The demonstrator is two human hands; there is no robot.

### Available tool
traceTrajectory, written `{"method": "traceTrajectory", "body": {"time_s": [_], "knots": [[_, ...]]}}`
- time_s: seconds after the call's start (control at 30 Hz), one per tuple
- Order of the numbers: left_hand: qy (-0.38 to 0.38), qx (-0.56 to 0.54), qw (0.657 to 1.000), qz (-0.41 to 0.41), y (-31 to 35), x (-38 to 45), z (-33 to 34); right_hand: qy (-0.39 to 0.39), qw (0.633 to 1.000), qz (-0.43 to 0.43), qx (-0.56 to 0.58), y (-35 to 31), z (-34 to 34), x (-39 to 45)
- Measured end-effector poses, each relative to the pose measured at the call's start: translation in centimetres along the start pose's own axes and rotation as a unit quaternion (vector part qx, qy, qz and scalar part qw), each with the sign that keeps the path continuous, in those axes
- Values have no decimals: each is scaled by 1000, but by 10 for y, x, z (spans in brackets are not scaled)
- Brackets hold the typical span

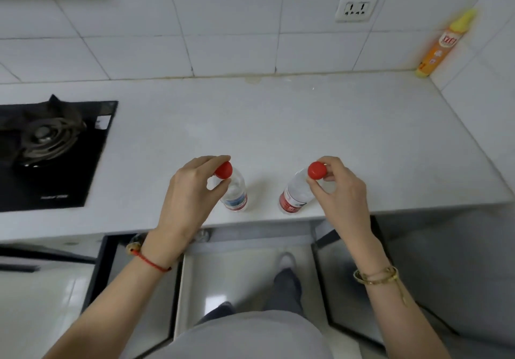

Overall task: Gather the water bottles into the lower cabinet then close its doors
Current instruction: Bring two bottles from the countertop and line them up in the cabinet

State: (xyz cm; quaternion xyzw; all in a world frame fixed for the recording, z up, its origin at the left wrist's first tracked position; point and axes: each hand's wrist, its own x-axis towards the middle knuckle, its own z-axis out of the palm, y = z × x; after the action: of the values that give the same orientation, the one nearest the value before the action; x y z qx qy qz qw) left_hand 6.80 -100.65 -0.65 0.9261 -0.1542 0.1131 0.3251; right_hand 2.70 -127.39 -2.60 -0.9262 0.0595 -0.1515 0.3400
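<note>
**Two grips at two caps, bottles on the desk**

Left grip [192,191]: fingers and thumb pinched around the red cap of the left bottle [235,191]. Right grip [338,188]: likewise pinched on the red cap of the right bottle [295,194].

Bottles: two, small, clear plastic, red caps; left one with a blue-and-white label, right one with a red label. Both stand near the front edge of the white desk [306,124], close together but apart, each directly under its grip. Whether they rest on the surface or are just lifted cannot be told.

Handling, as judged: light, thin-walled, likely to flex if squeezed at the body; smooth sides may slip. The ribbed cap and neck give the firmest hold, as taken here; a bottle held this way may swing.

Cabinet: below the desk, both doors [348,275] swung open toward the person; interior not visible from this view.

Also present: stove [47,147] at left, orange bottle [443,44] in the far right corner.
</note>
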Motion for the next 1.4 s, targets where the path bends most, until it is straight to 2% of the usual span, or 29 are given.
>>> {"method": "traceTrajectory", "body": {"time_s": [0.27, 0.53, 0.77, 1.0, 1.2, 1.4], "knots": [[-37, 6, 999, -20, -48, -103, -61, -38, 999, -1, 23, -60, 56, -96], [-35, 19, 998, -56, -89, -165, -32, -112, 994, -11, 4, -47, 115, -135], [-30, 31, 995, -89, -171, -207, 83, -132, 991, -33, -18, 33, 220, -158], [-45, 29, 991, -121, -290, -236, 244, -154, 986, -47, -45, 156, 380, -167], [-49, 30, 988, -142, -392, -233, 362, -151, 987, -36, -44, 245, 511, -158], [-40, 46, 990, -128, -471, -212, 434, -142, 987, -60, -42, 300, 606, -143]]}}
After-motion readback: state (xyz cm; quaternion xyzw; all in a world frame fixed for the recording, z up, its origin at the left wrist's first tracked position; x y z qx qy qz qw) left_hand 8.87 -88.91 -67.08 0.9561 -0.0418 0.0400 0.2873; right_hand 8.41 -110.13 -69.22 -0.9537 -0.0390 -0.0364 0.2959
